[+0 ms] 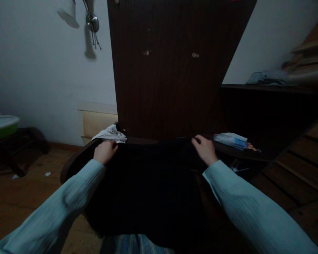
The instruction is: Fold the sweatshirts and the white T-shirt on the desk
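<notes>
A black cloth [151, 190], perhaps a garment, is stretched out in front of me and hangs down toward my lap. Its far left corner is pinched in my left hand [105, 151], whose fingers are closed. On the other side my right hand [205, 150] grips the far right corner between thumb and fingers. The room is dim, so the cloth's folds and exact kind are hard to make out. Just beyond my left hand lies a crumpled white cloth [110, 134] on the curved dark wooden edge [69, 164].
A dark wooden panel [169, 70] stands straight ahead. To the right, a plastic packet [231, 140] lies on a low dark shelf, with a clear bag [270, 77] on the upper shelf. A green basin [4, 128] rests on a stool at left. A lamp [92, 23] is wall-mounted.
</notes>
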Action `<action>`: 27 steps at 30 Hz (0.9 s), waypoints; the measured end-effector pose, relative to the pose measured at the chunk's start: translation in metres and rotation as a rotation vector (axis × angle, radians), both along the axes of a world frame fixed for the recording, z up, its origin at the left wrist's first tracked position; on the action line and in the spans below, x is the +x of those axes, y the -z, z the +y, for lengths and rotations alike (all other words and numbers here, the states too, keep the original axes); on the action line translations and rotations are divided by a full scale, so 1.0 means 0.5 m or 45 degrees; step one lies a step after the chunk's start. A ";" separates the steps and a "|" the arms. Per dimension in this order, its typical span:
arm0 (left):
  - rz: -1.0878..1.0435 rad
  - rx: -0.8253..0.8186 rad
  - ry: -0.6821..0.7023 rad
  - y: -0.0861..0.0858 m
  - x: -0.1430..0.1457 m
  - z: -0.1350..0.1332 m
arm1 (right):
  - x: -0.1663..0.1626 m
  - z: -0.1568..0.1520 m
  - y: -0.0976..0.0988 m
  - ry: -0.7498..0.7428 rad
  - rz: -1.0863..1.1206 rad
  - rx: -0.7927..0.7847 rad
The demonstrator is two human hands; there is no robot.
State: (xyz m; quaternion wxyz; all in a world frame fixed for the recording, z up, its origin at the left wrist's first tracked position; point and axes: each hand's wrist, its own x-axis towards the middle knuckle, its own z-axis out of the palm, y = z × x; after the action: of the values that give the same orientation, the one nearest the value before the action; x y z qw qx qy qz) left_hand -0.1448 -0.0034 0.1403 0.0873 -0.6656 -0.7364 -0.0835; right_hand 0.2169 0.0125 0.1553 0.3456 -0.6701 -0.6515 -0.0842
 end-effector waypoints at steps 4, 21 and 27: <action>-0.050 0.259 -0.114 -0.081 -0.036 -0.021 | 0.046 -0.008 -0.079 -0.018 0.176 0.384; -0.211 0.354 -0.070 -0.169 -0.056 0.032 | 0.144 -0.008 -0.174 0.305 -0.281 0.120; -0.039 0.141 0.013 -0.038 -0.040 0.194 | 0.150 0.158 -0.028 0.234 -0.382 -0.099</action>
State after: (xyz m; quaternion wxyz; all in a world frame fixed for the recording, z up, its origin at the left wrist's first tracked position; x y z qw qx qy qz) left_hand -0.1648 0.0934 0.1594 0.1124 -0.6620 -0.7286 -0.1349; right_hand 0.2919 0.0914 0.1695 0.2091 -0.7195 -0.6347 -0.1891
